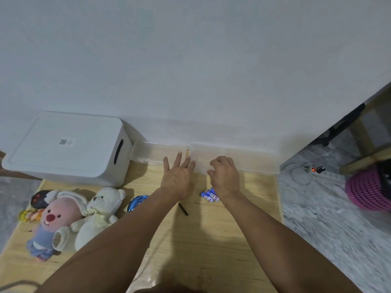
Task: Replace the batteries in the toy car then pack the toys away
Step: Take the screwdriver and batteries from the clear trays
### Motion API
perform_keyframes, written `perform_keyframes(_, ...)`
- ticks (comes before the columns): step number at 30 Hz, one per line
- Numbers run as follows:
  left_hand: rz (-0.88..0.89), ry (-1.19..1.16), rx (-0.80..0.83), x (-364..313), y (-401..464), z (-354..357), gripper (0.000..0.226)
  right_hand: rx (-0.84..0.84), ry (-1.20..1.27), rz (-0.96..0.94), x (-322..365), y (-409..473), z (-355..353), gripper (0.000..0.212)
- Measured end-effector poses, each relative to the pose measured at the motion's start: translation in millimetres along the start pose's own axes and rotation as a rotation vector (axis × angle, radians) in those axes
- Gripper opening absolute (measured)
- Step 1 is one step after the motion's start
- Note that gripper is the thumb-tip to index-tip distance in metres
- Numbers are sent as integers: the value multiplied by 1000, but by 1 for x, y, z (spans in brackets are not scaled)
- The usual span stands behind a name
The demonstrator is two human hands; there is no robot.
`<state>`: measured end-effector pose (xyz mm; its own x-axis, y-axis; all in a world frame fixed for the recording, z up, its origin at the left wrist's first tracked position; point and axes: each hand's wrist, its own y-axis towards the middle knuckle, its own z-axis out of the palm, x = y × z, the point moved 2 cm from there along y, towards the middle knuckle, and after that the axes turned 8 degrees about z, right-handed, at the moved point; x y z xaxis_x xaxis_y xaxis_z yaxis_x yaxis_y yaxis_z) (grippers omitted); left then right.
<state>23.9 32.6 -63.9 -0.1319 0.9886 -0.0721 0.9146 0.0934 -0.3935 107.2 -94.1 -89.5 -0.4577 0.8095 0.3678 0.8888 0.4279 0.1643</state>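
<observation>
My left hand (178,176) reaches forward over the wooden board, fingers spread, holding nothing, its fingertips near a clear plastic box (249,160) against the wall. My right hand (225,175) hovers beside it with fingers curled, its fingertips at the clear box's near left corner; no grip is evident. Several blue batteries (209,195) lie just below my right wrist. A blue toy car (136,203) is partly hidden behind my left forearm. A black screwdriver (183,208) lies between my arms. Plush toys sit at the left: a pink one (56,218) and a white bear (99,214).
A white lidded storage bin (65,148) stands at the back left. A second clear tray (157,153) lies beside it by the wall. Small dolls (31,214) lie left of the plush toys. To the right, marble floor, a power strip (317,170) and a pink basket (368,190).
</observation>
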Motion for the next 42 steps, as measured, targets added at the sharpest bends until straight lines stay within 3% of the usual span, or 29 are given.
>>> perform_keyframes(14, -28, -19, 65, -3, -4, -3, 73, 1, -77, -72, 1, 7, -2, 32)
perform_keyframes(27, -17, -68, 96, -2, -4, -1, 80, -92, -346, -115, 7, 5, -2, 31)
perform_keyframes(31, 0, -65, -29, 2, -13, -1, 80, -77, -293, -74, 10, -2, 0, 30)
perform_keyframes(34, -10, -116, -258, 12, -29, 2, 67, -19, -140, -116, 19, -19, 4, 28)
perform_keyframes(38, -126, -228, -544, 36, -57, 15, 30, 221, 65, -159, 39, -46, 13, 11)
perform_keyframes(42, -433, -157, -264, 49, -91, 28, 33, 488, 39, -100, 54, -65, 24, 20)
